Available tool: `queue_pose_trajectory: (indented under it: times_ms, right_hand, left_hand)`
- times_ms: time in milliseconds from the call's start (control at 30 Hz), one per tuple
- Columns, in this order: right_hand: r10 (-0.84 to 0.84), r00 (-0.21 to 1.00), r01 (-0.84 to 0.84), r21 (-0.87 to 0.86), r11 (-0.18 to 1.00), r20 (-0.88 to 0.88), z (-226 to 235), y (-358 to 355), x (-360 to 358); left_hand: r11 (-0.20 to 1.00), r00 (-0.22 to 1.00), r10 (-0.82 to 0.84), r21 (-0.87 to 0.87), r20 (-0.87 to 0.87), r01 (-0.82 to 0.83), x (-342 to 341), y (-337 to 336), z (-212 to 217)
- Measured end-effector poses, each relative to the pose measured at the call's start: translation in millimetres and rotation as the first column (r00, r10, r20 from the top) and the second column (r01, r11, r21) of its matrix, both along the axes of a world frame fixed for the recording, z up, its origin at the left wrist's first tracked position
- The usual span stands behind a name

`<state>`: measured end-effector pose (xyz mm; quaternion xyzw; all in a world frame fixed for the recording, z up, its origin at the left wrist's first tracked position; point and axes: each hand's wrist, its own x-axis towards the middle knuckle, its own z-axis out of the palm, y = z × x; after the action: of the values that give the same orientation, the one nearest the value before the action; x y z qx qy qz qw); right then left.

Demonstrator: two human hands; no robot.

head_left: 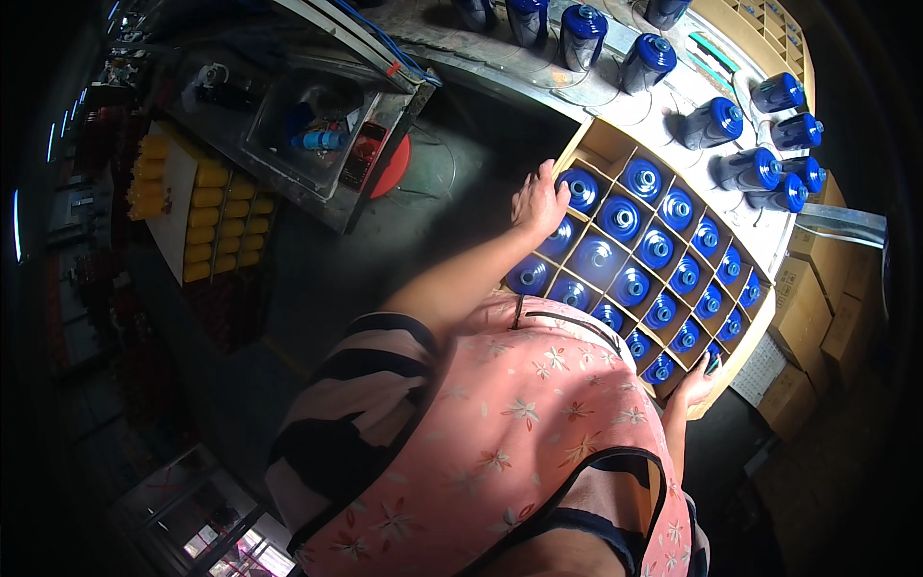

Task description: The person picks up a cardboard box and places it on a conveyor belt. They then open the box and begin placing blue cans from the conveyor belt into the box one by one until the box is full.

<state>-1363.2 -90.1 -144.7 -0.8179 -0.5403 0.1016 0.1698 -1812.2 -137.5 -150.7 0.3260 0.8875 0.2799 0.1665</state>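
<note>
Left hand part closed, fingers hooked over the left rim of the box; right hand part closed on the near right corner, some of its fingers hidden, so exact grip there can't be told. Box is open cardboard, right in front of the body, near edge tucked behind the pink apron, far side up against the table; can't tell if anything supports it from below. Dividers split it into cells, most with a blue bottle standing nozzle up. On the table past the box: more bottles, spaced out in a line, with a tighter cluster at the right, plus green strips between. Brown cartons stacked at far right. Left of the box, well apart: sink with a light blue item inside, red stool just beside it, then rows of yellow containers farther left
</note>
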Motion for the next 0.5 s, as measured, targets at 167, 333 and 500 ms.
queue_pose_trajectory:
  times_ms: [167,333,500]
  right_hand:
    - [0.007,0.999,-0.007,0.005,1.0,0.052,-12.1,0.2,10.9]
    - [0.002,0.995,-0.002,0.006,1.0,0.097,-27.1,2.4,24.9]
    - [0.013,0.996,-0.016,0.039,0.999,0.091,-35.5,3.9,33.5]
  left_hand:
    - [1.0,1.0,0.001,0.011,0.003,-0.001,-0.5,-0.8,-0.5]
    - [1.0,1.0,0.003,0.006,0.01,-0.003,-1.0,-0.1,-0.2]
    - [1.0,1.0,0.005,0.009,-0.006,-0.005,0.0,0.9,0.6]
